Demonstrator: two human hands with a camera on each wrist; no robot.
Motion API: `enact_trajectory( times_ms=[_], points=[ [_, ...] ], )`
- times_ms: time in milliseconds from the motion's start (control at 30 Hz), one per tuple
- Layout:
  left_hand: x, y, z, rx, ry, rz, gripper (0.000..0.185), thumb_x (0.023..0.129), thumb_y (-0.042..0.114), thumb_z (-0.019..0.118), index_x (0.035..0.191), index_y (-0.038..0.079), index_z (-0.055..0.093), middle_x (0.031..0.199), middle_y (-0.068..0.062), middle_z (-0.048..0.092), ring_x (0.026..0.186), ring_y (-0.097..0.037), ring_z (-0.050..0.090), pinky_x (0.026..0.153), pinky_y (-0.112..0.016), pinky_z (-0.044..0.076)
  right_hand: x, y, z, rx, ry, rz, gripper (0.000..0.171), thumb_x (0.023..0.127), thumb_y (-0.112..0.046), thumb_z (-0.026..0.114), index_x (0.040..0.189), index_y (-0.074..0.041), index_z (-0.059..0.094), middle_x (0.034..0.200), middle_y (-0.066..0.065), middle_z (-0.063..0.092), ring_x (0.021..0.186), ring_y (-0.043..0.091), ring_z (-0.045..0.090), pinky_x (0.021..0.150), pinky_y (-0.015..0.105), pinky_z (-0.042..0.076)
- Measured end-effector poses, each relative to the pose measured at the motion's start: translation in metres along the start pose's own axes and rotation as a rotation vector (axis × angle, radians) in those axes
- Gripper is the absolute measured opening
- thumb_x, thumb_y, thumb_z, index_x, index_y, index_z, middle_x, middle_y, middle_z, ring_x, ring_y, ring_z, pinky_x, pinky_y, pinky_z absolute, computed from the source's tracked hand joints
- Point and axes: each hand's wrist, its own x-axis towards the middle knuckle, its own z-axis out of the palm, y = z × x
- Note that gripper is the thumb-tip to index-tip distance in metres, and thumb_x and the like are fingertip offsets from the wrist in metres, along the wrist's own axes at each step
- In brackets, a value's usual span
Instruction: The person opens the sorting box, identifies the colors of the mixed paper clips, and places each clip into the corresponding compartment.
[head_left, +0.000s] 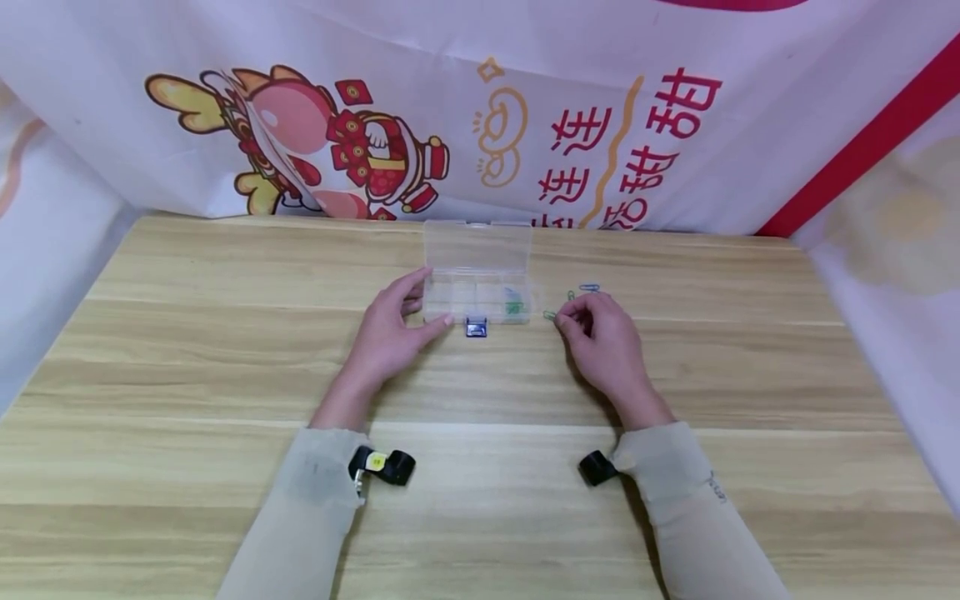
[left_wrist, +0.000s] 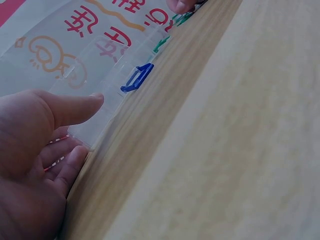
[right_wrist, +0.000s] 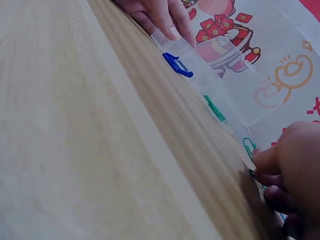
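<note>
A clear plastic compartment box (head_left: pixel 452 292) stands on the table with its lid (head_left: pixel 477 248) raised at the back and a blue latch (head_left: pixel 476 327) at its front. My left hand (head_left: pixel 386 329) grips the box's left end, thumb along the front and fingers at the side. Green paper clips (right_wrist: pixel 215 108) lie in the front right compartment, with something bluish behind them. To the right of the box, my right hand (head_left: pixel 609 343) pinches a green paper clip (right_wrist: pixel 248 146) between thumb and fingertips. Its loop points toward the box.
Just beyond the right hand lie another green paper clip (head_left: pixel 571 295) and blue paper clips (head_left: pixel 590 287). A printed white cloth (head_left: pixel 450 150) hangs behind the table's back edge, close behind the lid. Wood-grain tabletop (head_left: pixel 480 517) extends in front of the box.
</note>
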Motion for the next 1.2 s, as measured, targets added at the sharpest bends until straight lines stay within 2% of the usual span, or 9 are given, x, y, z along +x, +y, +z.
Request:
enact_trajectory(
  times_ms=[233,433,800,967,1200],
  points=[
    [0.0,0.0,0.0,0.002,0.001,-0.011,0.08,0.098,0.026,0.081,0.167,0.024,0.041,0.16,-0.014,0.05,0.146,-0.035,0.055,0.126,-0.047,0.048,0.002,-0.008,-0.005,0.196,0.012,0.069,0.017,0.11,-0.023,0.063,0.116,-0.008,0.069,0.111,0.011,0.07,0.1,0.025,0.061,0.086,0.034,0.052],
    [0.0,-0.001,0.0,-0.006,0.006,-0.006,0.08,0.098,0.024,0.081,0.167,0.023,0.041,0.159,-0.015,0.051,0.145,-0.035,0.055,0.126,-0.047,0.047,0.003,-0.019,-0.008,0.277,0.039,0.115,0.017,0.109,-0.028,0.065,0.116,-0.013,0.07,0.11,0.006,0.071,0.101,0.021,0.061,0.085,0.032,0.054],
    [-0.001,-0.001,0.0,0.002,0.014,-0.006,0.079,0.097,0.024,0.082,0.166,0.024,0.042,0.158,-0.016,0.051,0.145,-0.036,0.055,0.125,-0.047,0.048,0.004,-0.035,0.009,0.307,0.004,0.118,0.016,0.106,-0.022,0.069,0.115,-0.009,0.073,0.113,0.009,0.069,0.102,0.023,0.059,0.088,0.034,0.052],
    [0.0,-0.002,0.0,-0.008,0.013,-0.008,0.079,0.097,0.023,0.082,0.166,0.024,0.043,0.159,-0.016,0.051,0.145,-0.036,0.055,0.126,-0.049,0.047,0.005,-0.044,0.018,0.322,0.009,0.098,0.014,0.105,-0.022,0.071,0.113,-0.01,0.074,0.109,0.009,0.071,0.098,0.024,0.06,0.085,0.034,0.053],
    [0.0,-0.002,0.001,-0.008,0.018,-0.001,0.079,0.097,0.024,0.083,0.166,0.025,0.043,0.157,-0.014,0.053,0.143,-0.034,0.056,0.125,-0.047,0.048,0.007,-0.04,0.017,0.295,0.04,0.124,0.014,0.105,-0.024,0.072,0.113,-0.013,0.075,0.108,0.006,0.07,0.097,0.023,0.059,0.083,0.032,0.052]
  ],
)
